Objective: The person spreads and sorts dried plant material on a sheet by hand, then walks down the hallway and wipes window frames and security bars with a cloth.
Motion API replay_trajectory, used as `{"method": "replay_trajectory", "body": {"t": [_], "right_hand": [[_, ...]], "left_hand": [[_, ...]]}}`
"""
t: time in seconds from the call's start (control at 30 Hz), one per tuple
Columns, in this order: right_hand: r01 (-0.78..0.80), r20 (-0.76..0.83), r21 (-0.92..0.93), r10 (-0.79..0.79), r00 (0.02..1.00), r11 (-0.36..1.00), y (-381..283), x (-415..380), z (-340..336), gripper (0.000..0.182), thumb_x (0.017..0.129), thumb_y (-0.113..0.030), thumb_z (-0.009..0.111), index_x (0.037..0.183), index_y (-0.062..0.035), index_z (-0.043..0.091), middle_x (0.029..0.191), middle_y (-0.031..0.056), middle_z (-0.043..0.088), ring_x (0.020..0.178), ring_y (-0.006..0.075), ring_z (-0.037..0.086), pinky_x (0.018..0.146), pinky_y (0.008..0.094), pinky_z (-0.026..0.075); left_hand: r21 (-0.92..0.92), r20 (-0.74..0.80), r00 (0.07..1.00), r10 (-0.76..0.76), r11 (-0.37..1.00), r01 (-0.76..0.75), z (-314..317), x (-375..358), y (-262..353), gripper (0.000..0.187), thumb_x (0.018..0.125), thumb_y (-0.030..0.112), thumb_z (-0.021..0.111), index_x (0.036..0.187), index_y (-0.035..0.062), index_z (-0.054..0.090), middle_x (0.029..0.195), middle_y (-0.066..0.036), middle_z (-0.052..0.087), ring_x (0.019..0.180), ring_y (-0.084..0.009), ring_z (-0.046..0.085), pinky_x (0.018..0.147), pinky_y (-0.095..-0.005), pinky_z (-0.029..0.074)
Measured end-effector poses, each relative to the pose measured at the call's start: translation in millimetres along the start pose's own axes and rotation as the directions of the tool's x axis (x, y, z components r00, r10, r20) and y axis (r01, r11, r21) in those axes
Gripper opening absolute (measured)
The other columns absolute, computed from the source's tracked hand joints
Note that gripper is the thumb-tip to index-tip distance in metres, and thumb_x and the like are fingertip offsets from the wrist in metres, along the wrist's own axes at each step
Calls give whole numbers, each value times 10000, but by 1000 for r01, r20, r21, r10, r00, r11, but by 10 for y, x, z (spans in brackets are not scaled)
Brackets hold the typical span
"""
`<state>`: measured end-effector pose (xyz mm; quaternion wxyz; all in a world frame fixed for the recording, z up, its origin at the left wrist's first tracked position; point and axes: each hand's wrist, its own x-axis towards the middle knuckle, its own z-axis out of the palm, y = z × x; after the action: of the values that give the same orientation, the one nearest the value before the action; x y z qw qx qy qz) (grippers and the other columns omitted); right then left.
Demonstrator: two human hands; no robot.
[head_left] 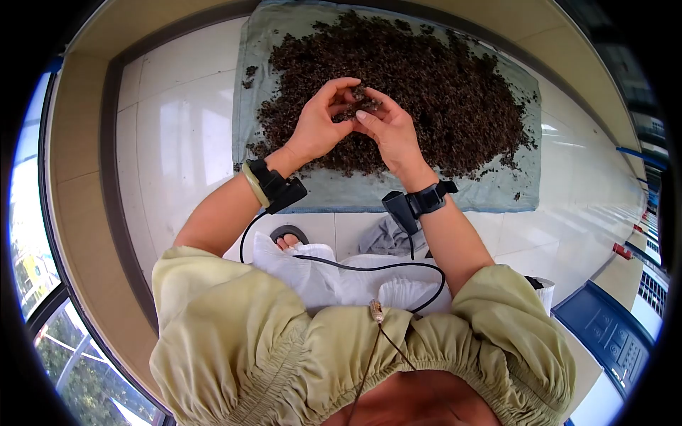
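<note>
Both hands meet above a broad pile of dark brown dried plant clusters (440,106), spread on a grey-green cloth (348,195). My left hand (320,124) has its thumb and fingers curled round a small dark clump (366,106). From the other side, the thumb and fingertips of my right hand (392,135) pinch the same clump. The fingertips of the two hands nearly touch around it. Black devices are strapped to both wrists, and a pale bangle is on the left one.
Pale glossy floor tiles (185,128) surround the cloth. A grey crumpled cloth (391,236) lies near my knees, beside a black cable (348,268). Windows (32,213) line the left side. A blue panel-like object (604,334) stands at the lower right.
</note>
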<state>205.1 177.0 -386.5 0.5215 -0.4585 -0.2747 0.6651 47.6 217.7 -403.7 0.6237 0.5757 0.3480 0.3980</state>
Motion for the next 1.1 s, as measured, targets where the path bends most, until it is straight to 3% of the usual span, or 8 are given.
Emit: {"method": "replay_trajectory", "body": {"t": [0.1, 0.2, 0.3, 0.5, 0.7, 0.9, 1.0, 1.1], "right_hand": [[6, -43, 58, -3, 999, 998, -50, -8, -23, 402, 928, 1, 576, 1317, 32, 482, 1098, 132, 636, 958, 202, 653, 853, 330, 567], [-12, -52, 94, 17, 998, 996, -64, -28, -27, 325, 934, -23, 585, 1251, 25, 534, 1078, 130, 656, 922, 199, 667, 817, 314, 568], [-50, 18, 79, 48, 999, 996, -81, -26, -32, 247, 943, -55, 589, 1179, 15, 575, 1038, 121, 678, 899, 192, 676, 784, 294, 562], [-75, 19, 53, 74, 997, 996, -93, -44, 12, 156, 964, -118, 585, 1079, -13, 591, 1027, 113, 669, 899, 207, 681, 767, 283, 565], [-114, -14, 60, 115, 993, 992, -117, -44, -21, 197, 999, -127, 511, 1118, 5, 594, 1003, 107, 674, 888, 197, 683, 761, 293, 565], [-131, -18, 78, 133, 991, 988, -109, -37, -54, 217, 1002, -113, 485, 1161, 12, 564, 1019, 119, 669, 903, 225, 685, 779, 299, 567], [-171, 5, 122, 172, 985, 978, -135, -57, -23, 262, 982, -113, 514, 1200, 29, 542, 1093, 147, 645, 912, 235, 685, 764, 299, 575], [-197, -104, 36, 199, 974, 980, -168, -119, 90, 395, 947, -117, 572, 1296, 44, 476, 1172, 178, 603, 915, 236, 682, 737, 299, 583]], "left_hand": [[-189, 48, 999, 25, 982, -16, -28, -25, 83, 602, 772, -142, 621, 1330, 37, 482, 1123, -53, 524, 1079, -137, 530, 956, -283, 468], [-255, 53, 999, -6, 967, 19, -65, -36, 189, 568, 807, -118, 607, 1341, 23, 473, 1115, -69, 570, 1063, -156, 564, 953, -293, 475], [-212, 22, 1000, -6, 977, 10, -131, -45, 228, 540, 835, -92, 603, 1347, 14, 468, 1093, -83, 612, 1029, -173, 595, 944, -303, 483], [-323, 12, 997, -82, 943, 82, -199, -74, 217, 540, 849, -98, 586, 1362, 10, 454, 1120, -113, 620, 1079, -211, 610, 960, -327, 495], [-429, 72, 995, -68, 899, 92, -219, -44, 179, 585, 844, -131, 543, 1394, 17, 413, 1238, -175, 570, 1193, -292, 571, 1028, -368, 475], [-448, 92, 994, -65, 889, 99, -177, -43, 224, 664, 804, -163, 520, 1422, 32, 375, 1292, -178, 548, 1253, -300, 528, 1057, -380, 445], [-458, 84, 996, -36, 886, 71, -173, -54, 268, 691, 755, -183, 518, 1400, 32, 401, 1269, -162, 566, 1233, -269, 544, 1040, -362, 451], [-435, 92, 995, -37, 897, 74, -185, -60, 293, 723, 729, -207, 480, 1403, 42, 403, 1291, -153, 558, 1250, -261, 532, 1047, -357, 437]]}}
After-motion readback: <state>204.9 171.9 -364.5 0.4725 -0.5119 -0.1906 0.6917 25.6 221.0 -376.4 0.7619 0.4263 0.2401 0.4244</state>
